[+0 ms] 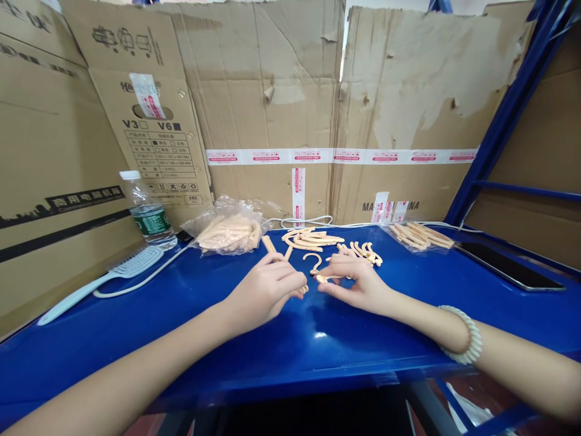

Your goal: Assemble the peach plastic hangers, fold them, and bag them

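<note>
Closed around beige plastic hanger arms, my left hand (275,283) is near the middle of the blue table, and their ends stick up behind its fingers. My right hand (356,280), wearing a pale beaded bracelet, pinches a beige hanger piece between thumb and fingers. Between the hands, a beige hanger hook (313,262) curves upward; whether it lies on the table or joins a held piece, I cannot tell. Just behind are a loose pile of curved hanger arms (311,238) and several small hooks (368,252). Fingers hide part of what each hand holds.
A clear bag of beige parts (229,233) lies at back left, another bag (420,235) at back right. Around them are a water bottle (152,221), a pale blue hairbrush (136,261), a white cable and a phone (508,265). Cardboard walls (272,109) enclose the blue table (254,363).
</note>
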A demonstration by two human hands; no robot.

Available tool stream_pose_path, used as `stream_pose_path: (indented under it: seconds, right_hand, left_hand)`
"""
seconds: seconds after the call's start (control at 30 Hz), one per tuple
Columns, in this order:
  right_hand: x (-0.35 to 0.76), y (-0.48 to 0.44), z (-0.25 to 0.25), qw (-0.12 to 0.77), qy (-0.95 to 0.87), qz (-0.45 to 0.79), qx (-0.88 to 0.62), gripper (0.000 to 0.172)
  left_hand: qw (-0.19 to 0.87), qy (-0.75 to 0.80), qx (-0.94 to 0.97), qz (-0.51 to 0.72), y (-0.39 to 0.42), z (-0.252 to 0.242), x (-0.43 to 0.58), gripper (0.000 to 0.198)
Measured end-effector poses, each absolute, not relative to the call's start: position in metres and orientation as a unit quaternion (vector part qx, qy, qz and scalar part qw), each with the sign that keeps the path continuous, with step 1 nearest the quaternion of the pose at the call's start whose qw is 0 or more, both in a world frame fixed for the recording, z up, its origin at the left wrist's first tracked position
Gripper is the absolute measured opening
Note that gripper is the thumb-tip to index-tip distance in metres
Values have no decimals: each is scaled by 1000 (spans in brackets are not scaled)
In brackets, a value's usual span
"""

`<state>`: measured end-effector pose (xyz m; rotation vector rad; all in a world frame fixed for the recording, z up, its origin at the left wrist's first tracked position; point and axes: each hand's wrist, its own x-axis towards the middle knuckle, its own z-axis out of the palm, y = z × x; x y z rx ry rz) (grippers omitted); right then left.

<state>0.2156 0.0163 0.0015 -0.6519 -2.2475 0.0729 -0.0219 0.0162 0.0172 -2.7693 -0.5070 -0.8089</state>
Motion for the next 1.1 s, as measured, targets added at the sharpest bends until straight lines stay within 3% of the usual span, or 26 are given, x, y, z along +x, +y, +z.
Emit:
stream_pose_path:
  seconds: [0.17, 0.33, 0.5, 0.63, 1.1]
  right_hand:
    - [220, 26, -1, 376, -873, 38, -307, 24]
    - [222, 27, 2, 375, -870, 50, -316, 21]
    - [223, 31, 2, 385, -868, 55, -308, 16]
    - [226, 40, -5, 388, -865, 51, -314, 16]
    - [214, 57, -19, 300, -907, 33, -293, 18]
  left_hand:
    - [119, -235, -946, -187, 56, 14, -43, 22]
    - [-9, -243, -951, -190, 74, 1, -52, 19]
    - [-70, -259, -941, -207, 64, 4, -48, 22]
    - [-58, -289, -929, -223, 57, 2, -42, 28]
    - [15, -294, -916, -271, 52, -15, -27, 14]
